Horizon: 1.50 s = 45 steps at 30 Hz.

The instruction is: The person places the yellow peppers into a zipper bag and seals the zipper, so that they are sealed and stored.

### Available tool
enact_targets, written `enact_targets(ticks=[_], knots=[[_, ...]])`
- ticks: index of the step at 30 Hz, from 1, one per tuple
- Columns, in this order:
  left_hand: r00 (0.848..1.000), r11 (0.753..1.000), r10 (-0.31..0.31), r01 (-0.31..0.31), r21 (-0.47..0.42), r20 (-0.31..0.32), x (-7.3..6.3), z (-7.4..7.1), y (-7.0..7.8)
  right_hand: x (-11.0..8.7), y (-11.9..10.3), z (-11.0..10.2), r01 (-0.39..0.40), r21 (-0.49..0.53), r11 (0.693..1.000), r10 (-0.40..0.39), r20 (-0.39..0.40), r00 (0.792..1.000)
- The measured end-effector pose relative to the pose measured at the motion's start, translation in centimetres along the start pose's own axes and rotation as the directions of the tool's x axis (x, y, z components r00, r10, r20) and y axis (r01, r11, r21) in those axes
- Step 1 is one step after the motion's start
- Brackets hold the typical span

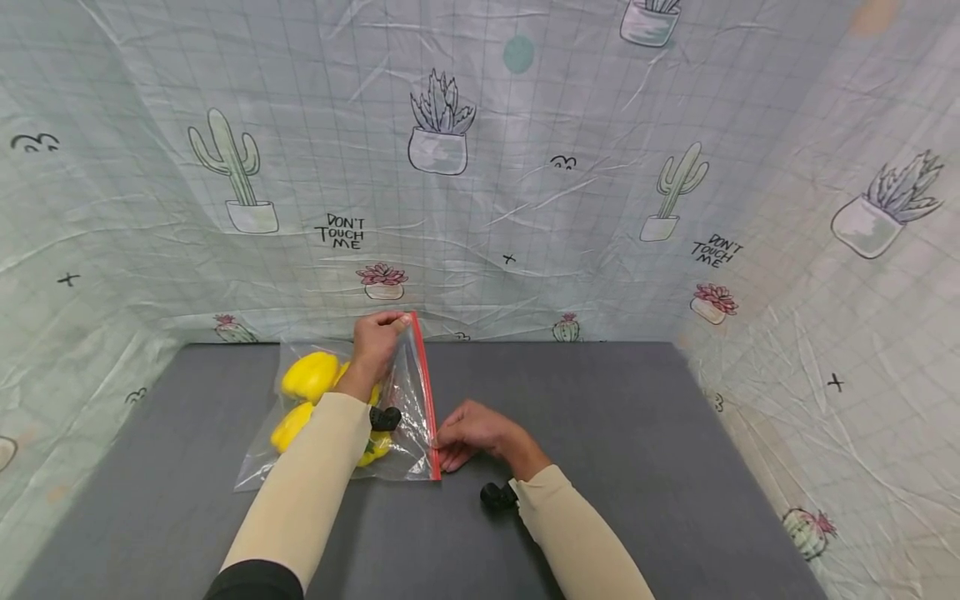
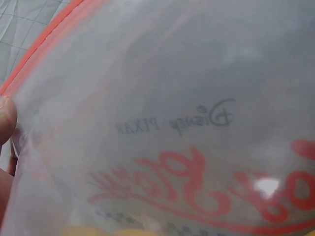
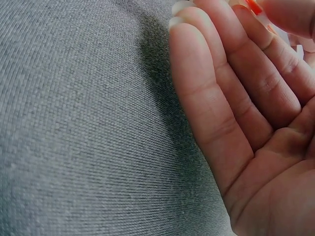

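Note:
A clear zip bag [image 1: 408, 400] with a red zip edge [image 1: 424, 375] lies on the grey table, several yellow bell peppers [image 1: 310, 377] inside it. At the far end of the red edge, my left hand [image 1: 377, 340] pinches the bag's corner between thumb and fingers. My right hand [image 1: 476, 432] pinches the near end of that edge between thumb and forefinger; its other fingers [image 3: 202, 69] are bent above the cloth in the right wrist view. Mirrored red and dark lettering [image 2: 167, 177] shows through the plastic in the left wrist view. My left forearm hides part of the peppers.
The grey table [image 1: 585, 417] extends to the right of the bag. A pale curtain [image 1: 480, 200] printed with cacti and pots hangs behind it and along both sides. A small black camera [image 1: 498, 497] sits at my right wrist, another [image 1: 386, 418] at my left.

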<state>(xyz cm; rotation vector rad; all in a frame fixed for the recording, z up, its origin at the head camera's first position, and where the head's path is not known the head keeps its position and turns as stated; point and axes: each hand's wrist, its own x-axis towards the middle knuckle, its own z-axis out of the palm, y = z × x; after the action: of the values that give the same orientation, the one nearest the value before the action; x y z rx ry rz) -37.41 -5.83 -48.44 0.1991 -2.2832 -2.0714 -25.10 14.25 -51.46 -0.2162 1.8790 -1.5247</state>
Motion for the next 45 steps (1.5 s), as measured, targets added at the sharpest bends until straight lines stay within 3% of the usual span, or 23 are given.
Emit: enact_targets(ticks=[20, 32, 40, 45], knots=[[0.999, 0.999, -0.04, 0.04, 0.016, 0.011, 0.0, -1.2, 0.1, -0.3, 0.8, 0.1, 0.001, -0.029, 1.0, 0.001, 0.089, 0.996], [1.0, 1.0, -0.003, 0.002, 0.019, 0.03, -0.2, -1.3, 0.1, -0.6, 0.9, 0.3, -0.031, -0.038, 0.999, 0.036, 0.151, 0.988], [0.999, 0.996, 0.019, -0.022, 0.085, 0.04, -0.8, -2.2, 0.0, -0.2, 0.9, 1.3, -0.038, -0.064, 0.997, 0.049, 0.189, 0.981], [0.99, 0.977, -0.01, -0.019, 0.211, 0.139, -1.0, -1.8, 0.9, -0.6, 0.7, 1.0, -0.051, -0.108, 0.993, 0.067, 0.144, 0.987]])
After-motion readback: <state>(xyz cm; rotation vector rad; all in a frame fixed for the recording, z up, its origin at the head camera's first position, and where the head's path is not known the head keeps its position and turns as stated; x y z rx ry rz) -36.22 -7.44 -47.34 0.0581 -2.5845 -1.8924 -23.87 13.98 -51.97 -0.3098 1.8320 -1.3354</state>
